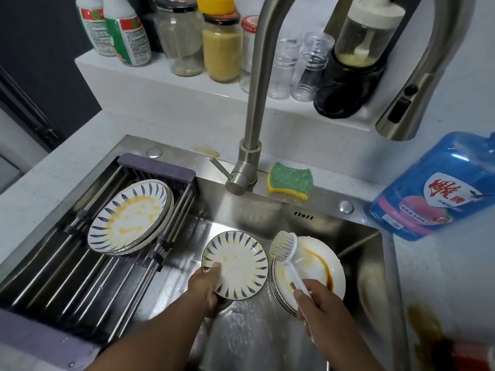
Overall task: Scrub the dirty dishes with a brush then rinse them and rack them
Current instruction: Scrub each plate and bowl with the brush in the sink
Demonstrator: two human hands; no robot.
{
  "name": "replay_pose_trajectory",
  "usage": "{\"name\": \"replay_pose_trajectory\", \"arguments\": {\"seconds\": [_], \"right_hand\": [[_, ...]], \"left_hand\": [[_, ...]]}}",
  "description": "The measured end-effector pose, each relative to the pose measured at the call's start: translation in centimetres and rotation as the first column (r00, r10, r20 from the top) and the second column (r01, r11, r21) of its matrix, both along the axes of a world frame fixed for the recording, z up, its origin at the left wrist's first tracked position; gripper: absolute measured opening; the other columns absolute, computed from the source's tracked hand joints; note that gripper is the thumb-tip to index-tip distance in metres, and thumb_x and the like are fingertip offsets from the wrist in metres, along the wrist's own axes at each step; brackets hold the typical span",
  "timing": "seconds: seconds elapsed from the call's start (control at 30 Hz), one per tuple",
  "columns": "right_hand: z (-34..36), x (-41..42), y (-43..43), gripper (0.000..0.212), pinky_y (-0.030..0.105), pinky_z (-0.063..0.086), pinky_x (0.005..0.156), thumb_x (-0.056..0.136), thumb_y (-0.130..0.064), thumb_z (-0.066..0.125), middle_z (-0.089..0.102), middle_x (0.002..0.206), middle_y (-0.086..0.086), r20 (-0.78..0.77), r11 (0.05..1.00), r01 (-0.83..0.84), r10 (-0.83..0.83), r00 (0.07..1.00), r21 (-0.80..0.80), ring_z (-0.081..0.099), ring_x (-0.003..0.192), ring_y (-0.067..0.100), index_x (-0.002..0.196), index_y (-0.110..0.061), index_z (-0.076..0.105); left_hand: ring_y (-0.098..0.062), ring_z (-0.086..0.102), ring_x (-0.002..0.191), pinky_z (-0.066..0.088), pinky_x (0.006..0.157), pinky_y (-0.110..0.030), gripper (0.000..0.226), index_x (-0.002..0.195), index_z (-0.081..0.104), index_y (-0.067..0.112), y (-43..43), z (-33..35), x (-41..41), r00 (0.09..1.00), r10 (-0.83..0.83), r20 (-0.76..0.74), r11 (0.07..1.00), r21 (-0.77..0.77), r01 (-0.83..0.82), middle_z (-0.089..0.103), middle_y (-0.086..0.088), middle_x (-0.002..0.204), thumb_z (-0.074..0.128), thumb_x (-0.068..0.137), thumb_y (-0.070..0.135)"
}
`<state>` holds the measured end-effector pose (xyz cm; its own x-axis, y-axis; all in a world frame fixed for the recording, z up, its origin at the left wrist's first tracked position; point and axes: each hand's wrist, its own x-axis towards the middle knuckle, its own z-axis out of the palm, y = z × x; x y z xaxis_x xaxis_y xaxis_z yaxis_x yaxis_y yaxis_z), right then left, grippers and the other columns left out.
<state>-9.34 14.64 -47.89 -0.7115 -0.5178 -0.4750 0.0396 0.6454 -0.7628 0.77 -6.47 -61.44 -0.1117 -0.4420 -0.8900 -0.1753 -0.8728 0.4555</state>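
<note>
My left hand (207, 286) grips the near-left rim of a small blue-patterned plate (238, 263), thumb on its face, holding it over the steel sink (267, 218). The plate shows faint yellow smears. My right hand (316, 301) holds the white handle of a dish brush (284, 247), whose bristle head points left, just right of that plate. Under the brush, a stack of white plates (318, 263) with brown and yellow sauce lies in the sink. On the roll-up rack (80, 263) at the left rests a stack of patterned plates (131, 215), the top one smeared yellow.
The tall faucet (251, 116) rises behind the sink, its spray head (401, 108) hanging at the upper right. A green-yellow sponge (290, 182) lies on the sink ledge. A blue detergent bottle (439, 188) stands at the right. Jars and bottles line the back shelf (166, 73).
</note>
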Motion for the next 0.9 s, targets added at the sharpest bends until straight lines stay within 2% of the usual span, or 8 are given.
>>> {"name": "replay_pose_trajectory", "arguments": {"seconds": [0.17,0.37,0.47,0.53,0.6,0.67,0.77,0.9], "right_hand": [[-0.4,0.1,0.4,0.02,0.029,0.045,0.065,0.097,-0.031,0.058,0.067,0.067,-0.006,0.008,0.999,0.04,-0.04,0.999,-0.016,0.055,0.053,0.006,0.09,-0.049,0.065],[-0.9,-0.1,0.9,0.016,0.03,0.043,0.061,0.099,-0.026,0.059,0.067,0.066,-0.003,0.031,0.991,0.13,-0.129,0.991,-0.035,0.055,0.049,0.003,0.094,-0.034,0.072],[-0.8,0.0,1.1,0.017,0.03,0.042,0.059,0.099,-0.023,0.059,0.066,0.063,0.0,0.008,0.984,0.169,-0.169,0.986,-0.062,0.052,0.046,0.007,0.091,-0.03,0.072],[-0.7,-0.1,1.3,0.019,0.03,0.041,0.06,0.099,-0.022,0.06,0.065,0.061,0.001,0.009,0.972,0.218,-0.218,0.976,-0.087,0.05,0.046,0.01,0.088,-0.031,0.072],[-0.5,-0.2,1.4,0.018,0.031,0.039,0.061,0.099,-0.02,0.06,0.064,0.062,0.002,0.018,0.957,0.268,-0.267,0.963,-0.11,0.05,0.048,0.012,0.09,-0.03,0.073],[-0.5,-0.3,1.5,0.017,0.031,0.039,0.06,0.099,-0.019,0.06,0.063,0.061,0.001,0.028,0.949,0.292,-0.291,0.956,-0.115,0.05,0.048,0.013,0.093,-0.028,0.073],[-0.6,-0.3,1.7,0.015,0.032,0.039,0.059,0.099,-0.019,0.06,0.062,0.061,0.001,0.031,0.941,0.317,-0.316,0.948,-0.122,0.05,0.049,0.015,0.096,-0.025,0.073],[-1.4,-0.1,2.2,0.015,0.034,0.041,0.063,0.099,-0.027,0.06,0.064,0.063,0.001,0.01,0.943,0.32,-0.32,0.947,-0.094,0.054,0.057,0.018,0.089,-0.028,0.072]], "left_hand": [[-0.033,0.063,0.073,0.053,0.057,-0.036,0.034,0.104,0.063,0.008,-0.7,-1.5,-0.4,0.992,-0.105,0.064,0.981,-0.159,0.115,0.069,-0.02,0.104,0.047,0.087,-0.017],[-0.033,0.064,0.095,0.057,0.081,-0.043,0.046,0.132,0.055,0.015,-1.2,-2.5,-0.7,0.961,-0.227,0.156,0.935,-0.243,0.26,0.066,-0.013,0.117,0.041,0.091,0.001],[-0.038,0.055,0.119,0.046,0.1,-0.043,0.053,0.145,0.048,0.012,0.2,0.2,-0.9,0.802,-0.312,0.509,0.74,-0.4,0.541,0.055,-0.019,0.133,0.056,0.092,0.01],[-0.034,0.059,0.109,0.049,0.094,-0.041,0.033,0.128,0.055,0.012,1.8,2.6,-1.5,0.813,-0.353,0.464,0.58,-0.573,0.579,0.06,-0.013,0.118,0.062,0.098,0.021],[-0.027,0.064,0.085,0.051,0.076,-0.035,0.018,0.103,0.058,0.016,3.3,4.7,-3.0,0.813,-0.505,0.291,0.552,-0.615,0.563,0.066,-0.001,0.091,0.065,0.098,0.031],[-0.02,0.062,0.074,0.048,0.067,-0.031,0.022,0.092,0.059,0.018,4.3,5.2,-4.7,0.716,-0.65,0.253,0.498,-0.57,0.654,0.066,0.005,0.077,0.071,0.093,0.036],[-0.022,0.063,0.08,0.047,0.071,-0.031,0.024,0.089,0.053,0.021,5.3,5.9,-6.4,0.545,-0.766,0.341,0.345,-0.497,0.796,0.063,0.004,0.079,0.075,0.087,0.028],[-0.029,0.062,0.096,0.045,0.078,-0.033,0.019,0.099,0.052,0.015,5.9,5.9,-7.3,0.465,-0.728,0.504,0.227,-0.463,0.857,0.065,-0.005,0.097,0.064,0.084,0.012]]}}
